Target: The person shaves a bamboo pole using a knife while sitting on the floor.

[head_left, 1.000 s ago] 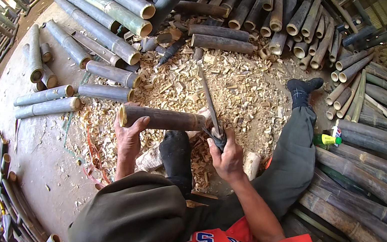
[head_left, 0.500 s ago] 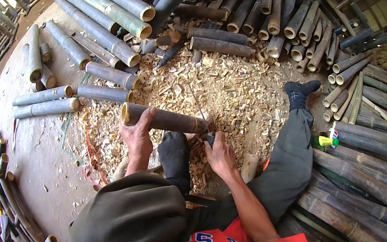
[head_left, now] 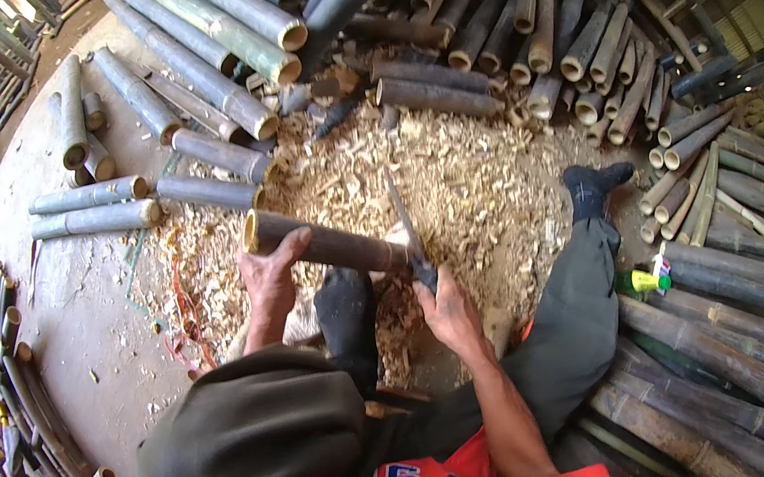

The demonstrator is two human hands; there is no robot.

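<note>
My left hand [head_left: 269, 278] is wrapped round the near left end of a dark bamboo tube [head_left: 335, 242], thumb on top. The tube slants down to the right, its open pale end facing left. In my right hand [head_left: 453, 309] is the dark handle of a knife [head_left: 405, 220], fingers closed round it. Its long blade points away from me across the tube's right end, but whether it touches the bamboo I cannot tell. That end rests near a pale wooden piece, mostly hidden behind the tube. Just below the tube is my dark-covered foot [head_left: 346, 314].
Pale wood chips [head_left: 473, 184] cover the ground around the tube. Cut bamboo tubes [head_left: 94, 220] lie at the left, with bigger piles [head_left: 570, 39] at the far right and near right. A yellow-green bottle [head_left: 643, 280] lies on the right pile. My other foot [head_left: 587, 194] is stretched out right.
My right hand has shifted slightly right, and the knife has turned so that its blade shows broader. The left hand still holds the bamboo tube in nearly the same place.
</note>
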